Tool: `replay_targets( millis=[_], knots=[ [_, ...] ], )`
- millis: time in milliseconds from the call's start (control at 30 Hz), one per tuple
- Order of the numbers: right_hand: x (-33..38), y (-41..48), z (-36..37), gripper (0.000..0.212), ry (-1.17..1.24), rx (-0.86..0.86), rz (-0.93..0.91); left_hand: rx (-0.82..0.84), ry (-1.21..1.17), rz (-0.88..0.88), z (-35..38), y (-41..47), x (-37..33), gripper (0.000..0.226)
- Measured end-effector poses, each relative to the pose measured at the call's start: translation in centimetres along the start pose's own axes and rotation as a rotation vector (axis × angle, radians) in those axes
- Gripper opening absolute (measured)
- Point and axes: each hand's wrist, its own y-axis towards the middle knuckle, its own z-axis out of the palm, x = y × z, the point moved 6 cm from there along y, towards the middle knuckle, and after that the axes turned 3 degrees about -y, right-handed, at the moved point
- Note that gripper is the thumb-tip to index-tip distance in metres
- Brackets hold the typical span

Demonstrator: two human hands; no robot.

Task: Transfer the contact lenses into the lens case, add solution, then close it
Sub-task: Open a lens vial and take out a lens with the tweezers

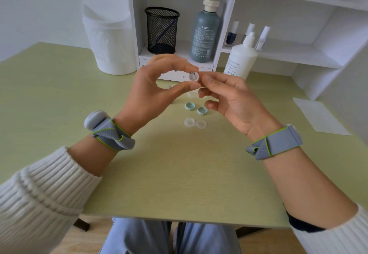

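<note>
**Small pot held up over the open lens case**

From my feed, both hands are raised above the middle of the bench (59, 86). The left hand (159, 86) pinches a small white pot (193, 77) between thumb and forefinger, its open mouth turned toward the camera. A dark fleck shows inside near the rim; I cannot tell whether a lens is in there. The right hand (229, 96) meets the pot at its 3 o'clock edge with thumb and forefinger, the other fingers loosely curled below. I cannot make out whether it pinches the pot or only touches it.

The lens case (194, 123) lies flat on the bench below the hands – clear, both wells uncovered. Its two teal caps (190, 106) sit side by side just beyond it at 12 o'clock, apart from the case. The white solution bottle (241, 58) stands upright at about 1 o'clock from the case, near the shelf unit (229, 25). A white bin (109, 35) stands at 10 o'clock, and a sheet of paper (318, 116) lies at 3 o'clock.
</note>
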Motion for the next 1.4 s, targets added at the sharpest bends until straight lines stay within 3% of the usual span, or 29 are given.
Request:
replay_targets(
  millis=[167, 300, 433, 533, 633, 767, 1400],
  knots=[
    [0.7, 0.2, -2.6, 0.009, -0.239, -0.319, -0.133, -0.006, -0.027, -0.138, -0.4, 0.2, 0.8, 0.025],
    [0.1, 0.4, -3.4, 0.010, -0.421, -0.413, -0.134, -0.031, 0.004, -0.180, -0.8, 0.3, 1.3, 0.024],
    [-0.5, 1.2, -3.7, 0.010, -0.634, -0.421, -0.153, -0.040, 0.054, -0.192, -1.0, 0.5, 1.6, 0.022],
    [-0.5, 2.0, -3.3, 0.018, -0.942, -0.405, -0.225, -0.028, 0.072, -0.217, -0.9, 0.6, 2.0, 0.021],
    [-0.5, 3.2, -2.3, 0.010, -1.169, -0.330, -0.318, -0.028, 0.081, -0.227, -1.0, 0.6, 2.2, 0.020],
    [-1.4, 4.9, -1.7, 0.016, -1.378, -0.279, -0.271, -0.025, 0.074, -0.238, -0.9, 0.5, 2.2, 0.020],
    [-2.1, 5.7, -1.8, 0.015, -1.493, -0.263, -0.138, 0.005, 0.075, -0.284, -0.5, 0.4, 2.4, 0.023]
  ],
)
